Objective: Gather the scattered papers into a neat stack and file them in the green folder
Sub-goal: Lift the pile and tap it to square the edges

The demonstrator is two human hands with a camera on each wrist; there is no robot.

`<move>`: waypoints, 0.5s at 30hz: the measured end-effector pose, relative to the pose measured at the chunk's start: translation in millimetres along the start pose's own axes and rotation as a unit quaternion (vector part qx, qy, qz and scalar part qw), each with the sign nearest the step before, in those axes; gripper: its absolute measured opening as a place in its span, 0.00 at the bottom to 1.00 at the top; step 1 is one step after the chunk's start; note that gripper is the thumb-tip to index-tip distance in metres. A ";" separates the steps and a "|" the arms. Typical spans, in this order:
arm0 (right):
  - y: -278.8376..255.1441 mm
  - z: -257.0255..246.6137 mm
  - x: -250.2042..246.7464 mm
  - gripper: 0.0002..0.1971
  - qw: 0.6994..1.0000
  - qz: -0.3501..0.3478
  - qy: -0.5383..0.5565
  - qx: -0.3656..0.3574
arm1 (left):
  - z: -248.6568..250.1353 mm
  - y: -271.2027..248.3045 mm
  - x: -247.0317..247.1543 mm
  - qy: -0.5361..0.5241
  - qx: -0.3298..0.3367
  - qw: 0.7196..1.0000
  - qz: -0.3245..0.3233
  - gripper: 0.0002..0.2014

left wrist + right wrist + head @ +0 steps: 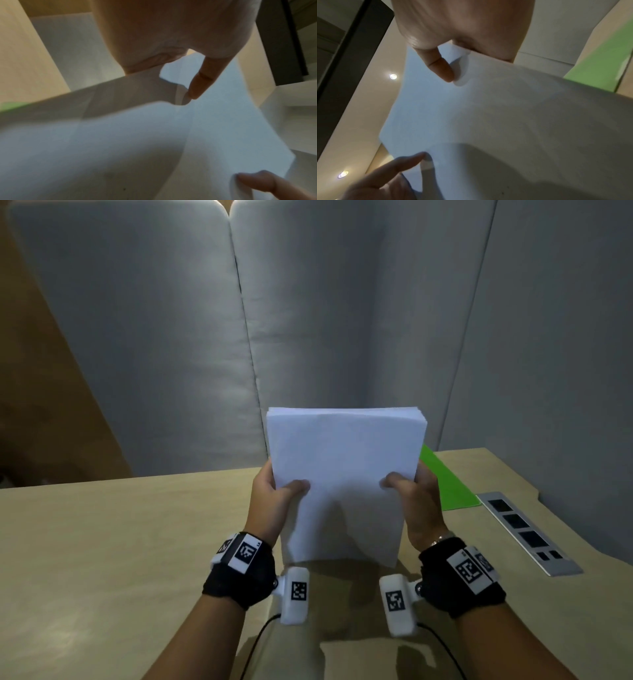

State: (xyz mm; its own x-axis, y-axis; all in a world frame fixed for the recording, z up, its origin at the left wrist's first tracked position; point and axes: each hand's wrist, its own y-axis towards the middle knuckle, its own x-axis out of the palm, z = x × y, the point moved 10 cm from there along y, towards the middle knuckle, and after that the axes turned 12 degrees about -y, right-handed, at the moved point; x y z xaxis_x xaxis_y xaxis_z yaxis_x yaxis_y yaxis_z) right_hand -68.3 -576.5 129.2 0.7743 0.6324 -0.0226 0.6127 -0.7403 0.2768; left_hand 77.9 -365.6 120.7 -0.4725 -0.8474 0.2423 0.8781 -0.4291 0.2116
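Observation:
A stack of white papers [342, 474] stands upright on its bottom edge, just over the wooden table [102, 542]. My left hand [274, 491] grips the stack's left edge, thumb across the front. My right hand [411, 491] grips the right edge the same way. The wrist views show the paper stack [214, 121] [471, 115] filling most of the picture, each thumb [197, 83] [441, 67] pressed on the front sheet. The green folder [448, 484] lies flat on the table behind and right of the stack, partly hidden by it; in the right wrist view the green folder [599, 65] shows at the upper right.
A grey panel with black sockets [527, 532] is set into the table at the right. Grey padded partitions [171, 337] stand behind the table's far edge. Black cables [260, 638] run along the table near my wrists.

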 end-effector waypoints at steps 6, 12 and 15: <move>-0.3 25.6 0.4 0.12 0.999 0.009 -0.010 0.029 | -15.5 -6.7 0.8 -0.008 -0.026 1.000 -0.001 0.26; -9.2 52.6 4.2 0.10 0.997 -0.005 -0.012 0.072 | -39.2 -13.3 -9.7 -0.008 -0.068 0.998 0.000 0.27; -11.7 50.6 4.2 0.14 0.998 -0.021 -0.017 0.064 | -42.2 -15.1 -11.0 -0.001 -0.068 0.998 0.005 0.23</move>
State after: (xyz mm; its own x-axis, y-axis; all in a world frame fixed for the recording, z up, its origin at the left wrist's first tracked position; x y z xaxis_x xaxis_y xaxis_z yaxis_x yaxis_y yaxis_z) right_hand -64.2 -576.7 77.2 0.7505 0.6577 -0.0651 0.6590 -0.7372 0.1495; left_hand 73.0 -363.0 74.9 -0.4640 -0.8512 0.2453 0.8847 -0.4594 0.0795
